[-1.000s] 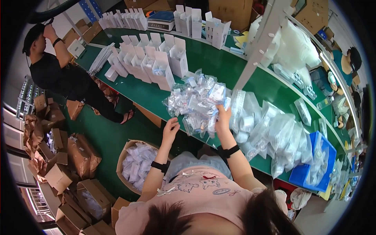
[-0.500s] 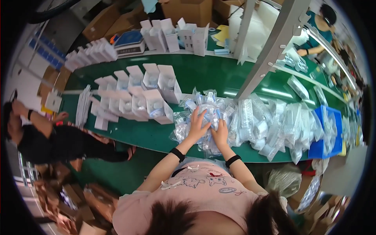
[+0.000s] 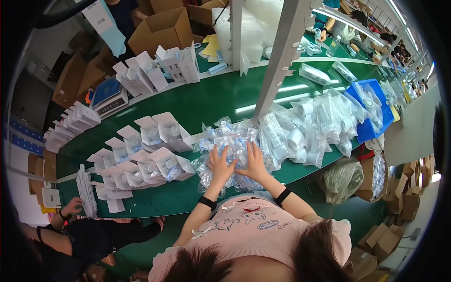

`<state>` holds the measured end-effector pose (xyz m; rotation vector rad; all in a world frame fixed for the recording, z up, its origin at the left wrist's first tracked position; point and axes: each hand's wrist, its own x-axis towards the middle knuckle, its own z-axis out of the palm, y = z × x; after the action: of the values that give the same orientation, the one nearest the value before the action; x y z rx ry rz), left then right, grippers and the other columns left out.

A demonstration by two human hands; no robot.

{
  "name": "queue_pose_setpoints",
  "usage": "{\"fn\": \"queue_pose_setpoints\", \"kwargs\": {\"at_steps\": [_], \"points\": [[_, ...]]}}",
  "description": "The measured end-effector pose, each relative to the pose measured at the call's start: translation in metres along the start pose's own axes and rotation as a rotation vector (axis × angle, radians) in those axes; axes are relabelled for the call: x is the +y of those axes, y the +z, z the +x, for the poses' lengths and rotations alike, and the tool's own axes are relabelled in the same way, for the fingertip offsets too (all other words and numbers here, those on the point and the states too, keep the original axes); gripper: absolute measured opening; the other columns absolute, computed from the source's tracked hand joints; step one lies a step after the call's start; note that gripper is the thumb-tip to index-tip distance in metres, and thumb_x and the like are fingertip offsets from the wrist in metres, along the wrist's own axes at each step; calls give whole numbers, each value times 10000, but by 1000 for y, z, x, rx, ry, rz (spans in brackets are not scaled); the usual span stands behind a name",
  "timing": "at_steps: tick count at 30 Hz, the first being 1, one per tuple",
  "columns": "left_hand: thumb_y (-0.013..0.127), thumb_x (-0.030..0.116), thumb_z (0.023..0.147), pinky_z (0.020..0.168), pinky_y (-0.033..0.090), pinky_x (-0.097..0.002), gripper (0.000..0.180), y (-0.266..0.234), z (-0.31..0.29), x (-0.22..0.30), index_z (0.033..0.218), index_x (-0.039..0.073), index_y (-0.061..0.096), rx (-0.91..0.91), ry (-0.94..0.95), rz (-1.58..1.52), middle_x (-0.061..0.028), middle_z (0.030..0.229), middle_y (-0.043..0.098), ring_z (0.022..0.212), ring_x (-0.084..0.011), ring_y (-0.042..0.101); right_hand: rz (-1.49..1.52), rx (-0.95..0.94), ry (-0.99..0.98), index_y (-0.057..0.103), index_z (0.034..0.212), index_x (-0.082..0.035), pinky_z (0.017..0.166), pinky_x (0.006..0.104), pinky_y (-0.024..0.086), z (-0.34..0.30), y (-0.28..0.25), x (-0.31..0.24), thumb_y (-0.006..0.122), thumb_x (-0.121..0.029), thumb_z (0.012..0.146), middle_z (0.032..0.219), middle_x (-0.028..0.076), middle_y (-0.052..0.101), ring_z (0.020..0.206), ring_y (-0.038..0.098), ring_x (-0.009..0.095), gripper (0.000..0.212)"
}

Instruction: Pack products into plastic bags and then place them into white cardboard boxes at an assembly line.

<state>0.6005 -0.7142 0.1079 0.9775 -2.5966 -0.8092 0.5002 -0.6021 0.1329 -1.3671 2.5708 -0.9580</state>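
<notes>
Both hands rest on a heap of small clear plastic bags (image 3: 230, 136) with pale blue and white parts inside. My left hand (image 3: 221, 165) lies on the near left of the heap, fingers spread. Close beside it, my right hand (image 3: 254, 164) is also spread, fingers pointing away from me over the bags. The thumbs nearly meet between them. I see nothing gripped in either hand, though what lies under the palms is hidden. Left of the heap, open white boxes (image 3: 151, 165) stand in two rows, with clear wrapped items inside. To the right lies a larger pile of bubble-wrapped items (image 3: 300, 127).
A blue bin (image 3: 378, 134) holds more wrapped pieces at the right. A grey metal post (image 3: 277, 70) rises behind the heap. Flat white cartons (image 3: 86, 192) lie far left, near another person's hand (image 3: 72, 207). A scale (image 3: 109, 97) and cardboard boxes (image 3: 162, 32) stand beyond.
The view has turned, so the bench sits at a different slant. My hands have moved from raised, bent fingers to lying flatter and more spread on the bags.
</notes>
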Motion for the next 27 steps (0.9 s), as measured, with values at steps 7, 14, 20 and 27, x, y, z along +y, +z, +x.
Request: {"fn": "queue_pose_setpoints", "kwargs": {"at_steps": [7, 14, 20, 27], "points": [[591, 306, 752, 966, 168, -489, 536, -17, 10, 18, 1205, 87, 406, 294, 80, -96, -172, 1333, 238, 1213, -382, 209, 162, 59, -161, 330, 1248, -37, 951, 460, 280, 23, -31, 3, 691, -180, 592, 1226, 224, 334, 1108, 342, 383, 763], [604, 173, 731, 965, 213, -453, 448, -52, -6, 39, 1131, 53, 440, 251, 276, -296, -185, 1290, 288, 1190, -377, 255, 368, 13, -242, 537, 997, -71, 905, 446, 330, 15, -56, 8, 548, -13, 627, 791, 74, 540, 852, 518, 262, 374], [614, 175, 722, 930, 271, -464, 423, -73, -51, 23, 1101, 57, 469, 183, 210, -183, -177, 1233, 336, 1143, -364, 319, 555, -543, -240, 500, 1130, -76, 899, 462, 331, 26, -80, -18, 538, -161, 750, 855, 101, 566, 891, 533, 259, 392], [587, 291, 758, 861, 346, -462, 452, -149, -80, 17, 1126, 60, 460, -755, 34, 118, -156, 1136, 439, 1079, -338, 417, 461, -1096, -423, 339, 1285, -103, 882, 528, 319, 49, -130, -36, 532, -415, 764, 1034, 205, 531, 1012, 482, 402, 637]]}}
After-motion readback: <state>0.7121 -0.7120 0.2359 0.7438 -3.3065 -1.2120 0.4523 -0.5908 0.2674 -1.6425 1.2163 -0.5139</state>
